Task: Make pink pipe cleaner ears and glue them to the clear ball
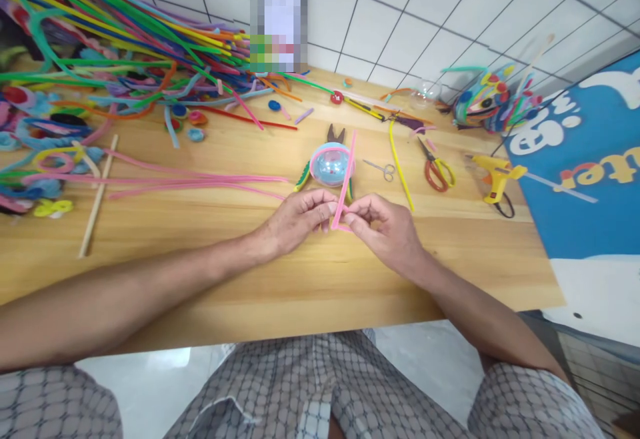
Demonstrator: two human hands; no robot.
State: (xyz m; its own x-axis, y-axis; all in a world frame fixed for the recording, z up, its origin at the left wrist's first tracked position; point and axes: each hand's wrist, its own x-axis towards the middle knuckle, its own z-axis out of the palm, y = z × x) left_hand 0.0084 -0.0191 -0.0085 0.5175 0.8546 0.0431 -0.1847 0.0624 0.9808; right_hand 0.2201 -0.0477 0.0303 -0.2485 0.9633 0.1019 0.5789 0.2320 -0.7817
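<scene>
My left hand and my right hand meet over the middle of the wooden table. Both pinch the lower end of a pink pipe cleaner, which is bent near my fingers and rises tilted away from me. Just behind it sits a round blue ball with a pink ring, with pliers lying under it. Several long pink pipe cleaners lie flat to the left of my left hand.
A big heap of coloured pipe cleaners fills the back left. A wooden stick lies at left. Small scissors, red-handled scissors, a yellow glue gun and a colourful craft figure are at right.
</scene>
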